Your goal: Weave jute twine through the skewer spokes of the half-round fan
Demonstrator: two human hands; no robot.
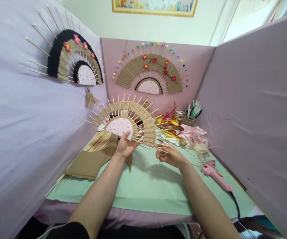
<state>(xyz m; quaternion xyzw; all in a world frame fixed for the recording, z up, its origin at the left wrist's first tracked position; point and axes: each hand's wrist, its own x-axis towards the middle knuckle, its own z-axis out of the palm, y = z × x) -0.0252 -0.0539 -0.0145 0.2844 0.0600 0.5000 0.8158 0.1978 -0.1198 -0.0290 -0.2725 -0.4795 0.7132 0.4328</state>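
Observation:
My left hand (127, 146) grips a woven half-round fan (150, 124) by its lower middle, thumb on the front and fingers behind. A pink dotted half-circle (120, 127) forms its centre, ringed by a woven twine band. Thin wooden sticks radiate through an open gap and a wide outer band of twine, poking past the rim. At the fan's lower right corner, my right hand (168, 155) has its fingers curled together beside the last stick ends. What those fingers pinch is too small to make out. The fan is held up, tilted, above the table.
A pink glue gun (217, 177) with a black cord lies at the right. Brown cardboard (85, 164) and loose sticks (97, 142) lie left. Coloured wires (170, 131), pink dotted fabric (194, 132) and a tool cup (188, 121) sit behind. Two decorated fans hang on the partitions.

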